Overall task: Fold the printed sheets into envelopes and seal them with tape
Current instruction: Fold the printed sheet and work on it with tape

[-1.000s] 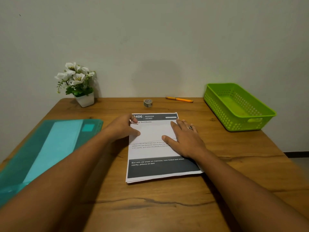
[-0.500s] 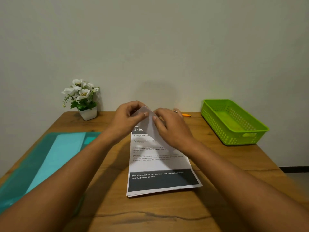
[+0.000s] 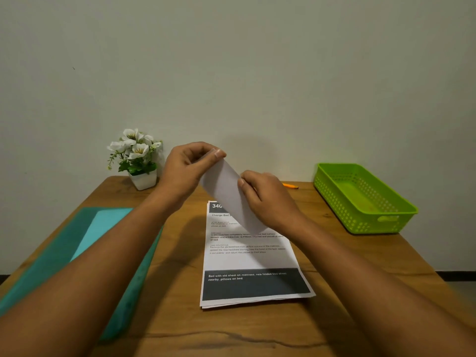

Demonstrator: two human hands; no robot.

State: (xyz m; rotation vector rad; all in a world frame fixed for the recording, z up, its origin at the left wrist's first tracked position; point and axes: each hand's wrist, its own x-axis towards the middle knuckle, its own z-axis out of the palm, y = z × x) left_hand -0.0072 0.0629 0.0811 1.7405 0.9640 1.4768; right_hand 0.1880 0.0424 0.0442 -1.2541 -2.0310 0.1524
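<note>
A stack of printed sheets [image 3: 247,261] lies in the middle of the wooden table [image 3: 231,331], its dark footer band toward me. Above its far end I hold a folded white sheet [image 3: 226,191] in the air, blank side facing me and slanted. My left hand [image 3: 188,171] pinches its upper end between thumb and fingers. My right hand [image 3: 268,199] grips its right edge lower down, and hides the top right of the stack. The tape is not visible now.
A green plastic basket [image 3: 360,199] stands at the right of the table. A small white pot of white flowers [image 3: 136,158] sits at the back left. An orange pen [image 3: 291,186] lies behind my right hand. A teal folder [image 3: 77,253] lies at the left.
A second ago both hands pressed the top sheet flat on the stack. Since then they have lifted the folded sheet off the stack, and it now hangs higher and more slanted.
</note>
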